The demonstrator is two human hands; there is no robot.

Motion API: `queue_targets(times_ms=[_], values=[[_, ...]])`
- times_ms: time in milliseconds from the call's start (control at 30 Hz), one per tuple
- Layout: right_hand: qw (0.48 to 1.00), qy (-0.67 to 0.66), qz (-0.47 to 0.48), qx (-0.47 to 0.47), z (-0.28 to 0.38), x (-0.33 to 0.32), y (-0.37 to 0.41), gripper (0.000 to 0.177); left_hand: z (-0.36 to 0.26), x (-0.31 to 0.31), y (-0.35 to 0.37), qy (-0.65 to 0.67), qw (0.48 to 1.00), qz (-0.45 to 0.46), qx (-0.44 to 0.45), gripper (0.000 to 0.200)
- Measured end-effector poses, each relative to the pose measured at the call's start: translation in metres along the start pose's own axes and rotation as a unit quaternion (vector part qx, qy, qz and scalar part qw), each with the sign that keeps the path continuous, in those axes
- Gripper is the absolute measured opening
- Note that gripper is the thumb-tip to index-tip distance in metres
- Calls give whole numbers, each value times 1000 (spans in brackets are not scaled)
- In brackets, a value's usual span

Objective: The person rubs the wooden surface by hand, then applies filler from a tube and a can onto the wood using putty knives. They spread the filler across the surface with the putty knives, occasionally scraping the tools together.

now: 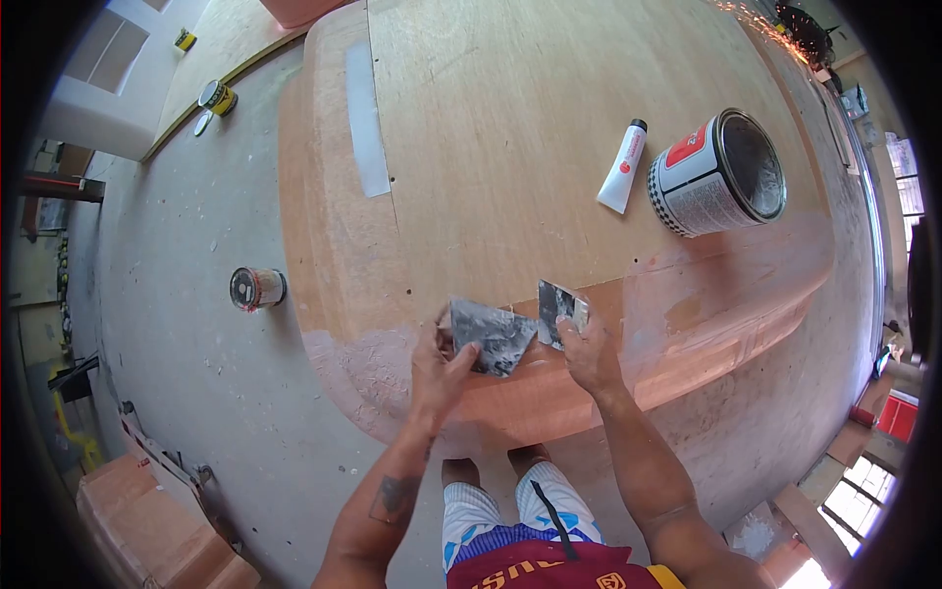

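My left hand point(444, 358) grips a dark, square filler spreader point(489, 336) smeared with grey-white paste, thumb pressed on its face. In my right hand point(592, 355) is a smaller dark spreader point(559, 309), also streaked with pale filler, its edge close to the left one. Both hands are over the near edge of a large wooden panel point(500, 147) with rounded, pinkish filled borders. A white tube point(623, 167) with a black cap lies on the panel, up and right of my hands. Beside it is a large open can point(721, 175), with grey residue inside its mouth.
On the floor to the left stands a small can point(257, 288); a yellow-black can point(217, 97) is farther back. A pale filler strip point(367, 120) runs along the panel's left side. Sparks point(770, 29) fly at the far right. A wooden piece point(152, 525) is at lower left.
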State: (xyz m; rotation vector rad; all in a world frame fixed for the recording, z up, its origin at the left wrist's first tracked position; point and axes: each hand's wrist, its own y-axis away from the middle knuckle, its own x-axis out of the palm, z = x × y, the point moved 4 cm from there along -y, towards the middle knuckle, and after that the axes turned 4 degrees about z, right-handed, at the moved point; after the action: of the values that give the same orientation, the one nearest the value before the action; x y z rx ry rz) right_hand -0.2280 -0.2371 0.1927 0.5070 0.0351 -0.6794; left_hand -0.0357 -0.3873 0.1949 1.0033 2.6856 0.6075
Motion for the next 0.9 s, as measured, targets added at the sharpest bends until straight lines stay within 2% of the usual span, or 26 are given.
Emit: queue_targets(times_ms=[67,100,200,267,300,367,400,467,567,667,767,900], values=[[999,49,-6,-8,1,-2,-2,44,15,14,8,143,988,37,-38,40],[998,58,-12,-5,2,-2,-1,44,15,25,13,251,966,47,-35,30],[997,73,-23,-6,9,0,1,44,25,51,36,256,960,-13,-113,26],[998,62,-24,-9,22,3,8,43,34,67,47,265,960,-34,-81,24],[992,107,-5,-71,29,5,11,43,34,70,49,268,960,-45,-66,24],[962,194,31,-191,39,11,22,44,36,63,49,269,958,-39,-92,21],[939,255,55,-226,46,14,32,45,36,56,48,268,957,-36,-106,19],[876,369,105,-293,60,24,53,46,49,38,40,255,956,24,-142,19],[848,422,183,-264,52,37,66,46,42,18,34,219,953,92,-190,21],[831,463,165,-261,44,42,54,50,29,19,35,210,950,109,-203,23],[842,479,157,-192,43,46,28,47,30,23,40,217,952,106,-187,23],[867,435,144,-195,50,27,20,46,42,20,52,226,955,104,-163,23]])
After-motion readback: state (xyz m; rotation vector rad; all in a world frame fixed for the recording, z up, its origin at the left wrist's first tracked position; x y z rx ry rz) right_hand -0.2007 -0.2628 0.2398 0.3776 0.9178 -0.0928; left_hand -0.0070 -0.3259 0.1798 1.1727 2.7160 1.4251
